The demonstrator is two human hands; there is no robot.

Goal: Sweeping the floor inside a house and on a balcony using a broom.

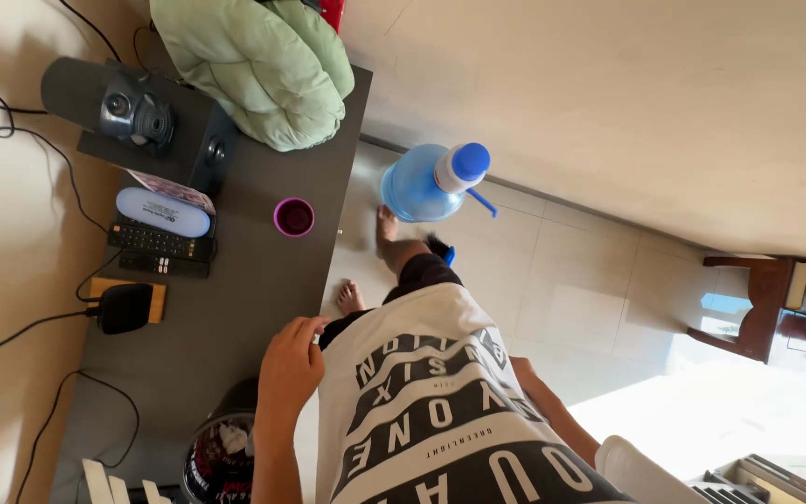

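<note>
While my left hand (291, 366) curls shut at the dark desk (235, 308) edge, its fingers hide any contents; my right hand is out of sight. 1 careless forearm nudge could tip the round dark tub (219, 455) beside it. Farther along stands a purple cup (293, 217).

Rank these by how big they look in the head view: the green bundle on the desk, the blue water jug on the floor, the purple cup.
1. Green bundle, largest.
2. Blue water jug; it sits lower, farther from the camera, so its real size against the bundle is unsure.
3. Purple cup, clearly smallest.
</note>
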